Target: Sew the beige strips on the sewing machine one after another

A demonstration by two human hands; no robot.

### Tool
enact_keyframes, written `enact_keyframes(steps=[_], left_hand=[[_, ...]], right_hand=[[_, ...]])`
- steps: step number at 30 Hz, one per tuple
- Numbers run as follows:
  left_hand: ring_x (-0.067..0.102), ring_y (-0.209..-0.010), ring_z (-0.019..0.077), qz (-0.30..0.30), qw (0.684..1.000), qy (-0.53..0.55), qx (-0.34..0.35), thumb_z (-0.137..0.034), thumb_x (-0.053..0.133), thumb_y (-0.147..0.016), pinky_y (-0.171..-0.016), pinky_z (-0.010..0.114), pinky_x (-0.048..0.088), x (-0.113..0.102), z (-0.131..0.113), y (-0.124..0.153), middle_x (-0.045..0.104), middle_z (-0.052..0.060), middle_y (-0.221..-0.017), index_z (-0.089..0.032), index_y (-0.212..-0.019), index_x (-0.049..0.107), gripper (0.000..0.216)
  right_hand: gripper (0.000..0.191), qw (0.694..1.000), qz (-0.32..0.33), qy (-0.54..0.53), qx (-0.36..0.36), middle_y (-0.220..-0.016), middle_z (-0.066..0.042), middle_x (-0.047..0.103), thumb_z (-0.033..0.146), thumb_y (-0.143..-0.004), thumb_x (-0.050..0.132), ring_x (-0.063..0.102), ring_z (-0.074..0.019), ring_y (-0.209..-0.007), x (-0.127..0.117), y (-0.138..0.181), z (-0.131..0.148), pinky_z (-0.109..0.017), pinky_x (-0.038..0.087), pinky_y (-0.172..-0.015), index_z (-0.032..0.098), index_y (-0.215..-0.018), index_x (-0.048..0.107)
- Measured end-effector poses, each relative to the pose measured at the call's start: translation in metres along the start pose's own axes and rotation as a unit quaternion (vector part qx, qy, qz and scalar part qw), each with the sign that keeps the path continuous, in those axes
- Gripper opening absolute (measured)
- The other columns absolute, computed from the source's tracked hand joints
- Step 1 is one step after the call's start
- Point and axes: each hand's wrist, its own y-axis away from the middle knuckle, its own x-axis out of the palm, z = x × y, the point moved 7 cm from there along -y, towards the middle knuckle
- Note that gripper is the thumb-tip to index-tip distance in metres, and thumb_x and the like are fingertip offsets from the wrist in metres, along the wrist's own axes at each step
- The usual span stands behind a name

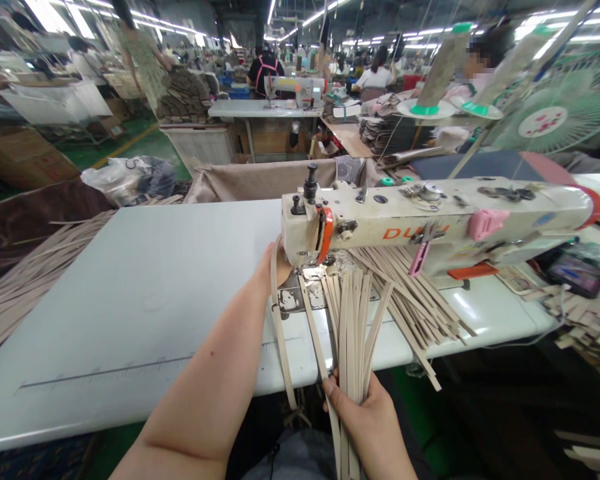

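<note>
Right hand is gripping a fan of beige strips at their near ends, fingers closed around the bunch, off the front edge of the bench. Roughly seven or eight strips are showing in the grip; exact count is unclear. Left hand is reaching up against the sewing machine head, its fingers hidden, so grip cannot be told. One strip is running to the needle area. Strips are looking thin, light, bendy; likely best pinched near the ends.
</note>
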Motion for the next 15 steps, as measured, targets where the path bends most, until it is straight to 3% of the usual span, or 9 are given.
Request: enact_keyframes(steps=[4, 11, 15], left_hand=[[0.074, -0.145, 0.0430, -0.040, 0.998, 0.021, -0.032, -0.037, 0.077, -0.100, -0.127, 0.058, 0.061, -0.0041, 0.0012, 0.0060, 0.085, 0.011, -0.148, -0.021, -0.137, 0.085, 0.041], [0.079, -0.127, 0.0422, -0.059, 0.997, 0.023, -0.042, -0.029, 0.072, -0.097, -0.120, 0.058, 0.066, -0.0047, 0.0019, 0.0060, 0.091, 0.010, -0.126, -0.019, -0.118, 0.088, 0.028], [0.077, -0.130, 0.0432, -0.056, 0.997, 0.028, -0.040, -0.034, 0.077, -0.096, -0.120, 0.056, 0.066, -0.0066, 0.0001, 0.0060, 0.091, 0.011, -0.127, -0.020, -0.121, 0.087, 0.030]], right_hand=[[0.046, 1.000, 0.001, 0.006, 0.002, -0.063, -0.004, 0.080, 0.060, -0.070, 0.106, 0.077, -0.0298, -0.065, 0.0019, 0.0003, 0.0010, -0.038, 0.063, -0.066, 0.023, -0.083, 0.081], [0.040, 1.000, -0.012, 0.005, 0.006, -0.066, -0.006, 0.083, 0.053, -0.072, 0.106, 0.079, -0.0306, -0.066, 0.0032, -0.0003, -0.0001, -0.038, 0.063, -0.066, 0.022, -0.084, 0.082], [0.039, 1.000, -0.015, 0.009, 0.003, -0.066, -0.007, 0.084, 0.053, -0.076, 0.104, 0.080, -0.0313, -0.067, 0.0026, 0.0016, 0.0007, -0.039, 0.064, -0.067, 0.021, -0.085, 0.083]])
